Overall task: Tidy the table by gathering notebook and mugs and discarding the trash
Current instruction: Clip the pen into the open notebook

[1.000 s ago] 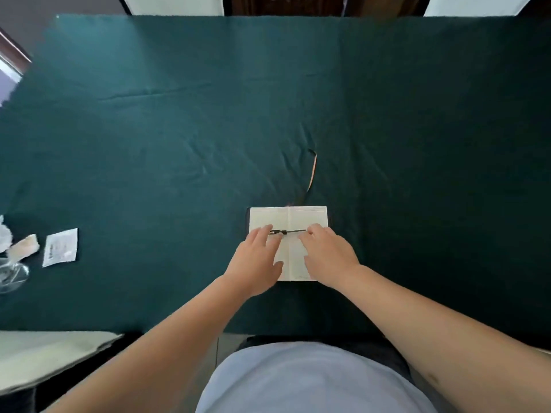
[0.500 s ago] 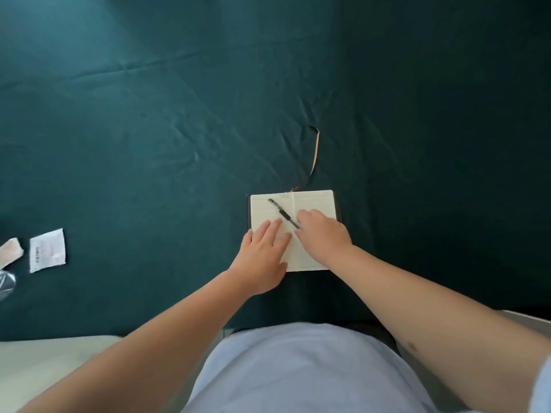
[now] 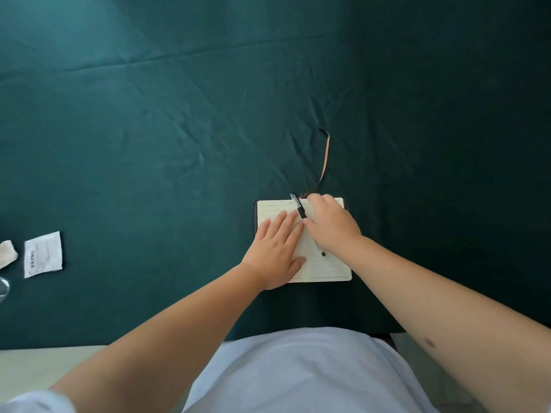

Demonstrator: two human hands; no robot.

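An open lined notebook (image 3: 329, 268) lies on the dark green tablecloth (image 3: 179, 144), near the front edge. Its orange ribbon bookmark (image 3: 326, 156) trails away from the top of the spine. My left hand (image 3: 275, 251) rests flat on the left page with fingers spread. My right hand (image 3: 332, 226) covers the right page and holds a black pen (image 3: 301, 210), which lies almost along the spine with its tip past the notebook's top edge. A white printed packet (image 3: 43, 254) and a crumpled tissue (image 3: 7, 253) lie at the far left.
A clear glass rim (image 3: 3, 289) shows at the left edge, cut off by the frame. A pale surface (image 3: 44, 368) lies below the table's front edge at lower left. My light blue shirt fills the bottom centre.
The pen was crosswise between both hands; my right hand has turned it to lie along the spine. My left hand let go and now lies flat on the left page.
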